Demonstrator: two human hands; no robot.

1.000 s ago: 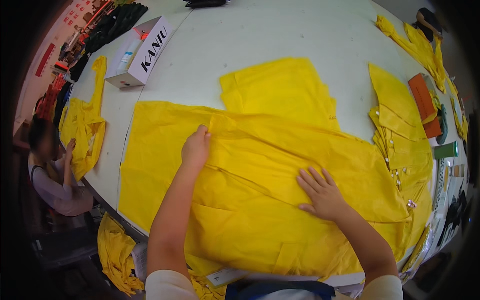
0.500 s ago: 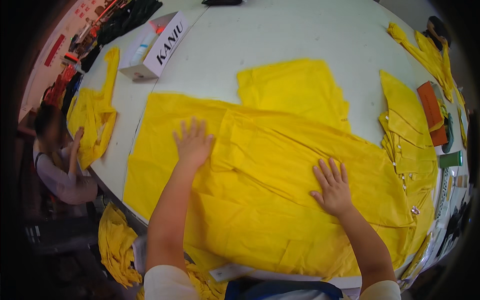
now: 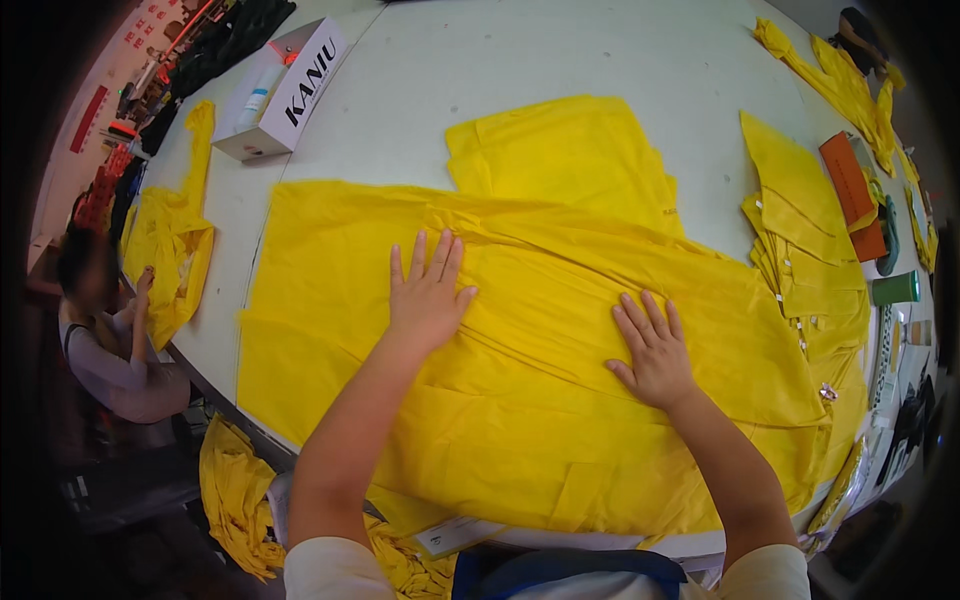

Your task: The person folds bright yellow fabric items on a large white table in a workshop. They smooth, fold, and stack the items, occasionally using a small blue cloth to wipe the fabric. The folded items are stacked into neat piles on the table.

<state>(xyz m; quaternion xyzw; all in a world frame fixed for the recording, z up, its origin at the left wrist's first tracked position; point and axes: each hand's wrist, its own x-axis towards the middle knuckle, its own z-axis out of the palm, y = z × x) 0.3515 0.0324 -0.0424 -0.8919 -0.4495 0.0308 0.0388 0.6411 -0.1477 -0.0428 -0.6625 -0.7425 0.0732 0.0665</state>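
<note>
A large yellow garment (image 3: pixel 560 450) lies spread over the near part of the table, creased along its middle. My left hand (image 3: pixel 428 300) rests flat on it, fingers stretched, on the left end of the creased band. Farther right, my right hand (image 3: pixel 655 350) lies palm down on the same cloth, fingers spread. Neither hand grips anything. Just beyond the garment's far edge is a stack of folded yellow cloth (image 3: pixel 560 150), partly covered by it. At the right, overlapping yellow pieces (image 3: pixel 810 230) with small white tags lie beside the garment.
On the white table (image 3: pixel 400 110), a white box (image 3: pixel 290 95) stands at the far left. An orange box (image 3: pixel 850 190) and a green cup (image 3: pixel 895 289) are at the right. A person (image 3: pixel 115 340) at the left edge handles yellow cloth (image 3: pixel 170 240). More yellow fabric (image 3: pixel 235 490) hangs below the table edge.
My left hand has moved right and come down onto the creased band, which is now bunched there. My right hand stays nearly in place. The whole view has shifted slightly.
</note>
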